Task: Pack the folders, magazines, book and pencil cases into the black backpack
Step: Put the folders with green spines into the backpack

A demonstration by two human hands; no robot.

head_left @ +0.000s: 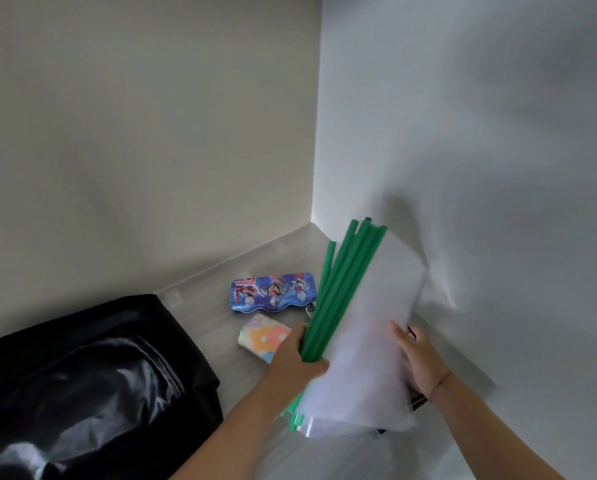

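Both my hands hold a stack of clear folders (pixel 373 306) with green spine bars, tilted up off the table near the right wall. My left hand (pixel 295 358) grips the green spines. My right hand (pixel 418 358) presses on the folders' right side. The black backpack (pixel 82 375) lies flat at the left. A blue printed pencil case (pixel 273 292) lies beyond the hands. A pastel flowered pencil case (pixel 266 336) sits just left of my left hand. Something dark under the folders is mostly hidden.
The table (pixel 221 271) sits in a corner, with a cream wall (pixel 151 133) behind and a white wall (pixel 480 133) close on the right.
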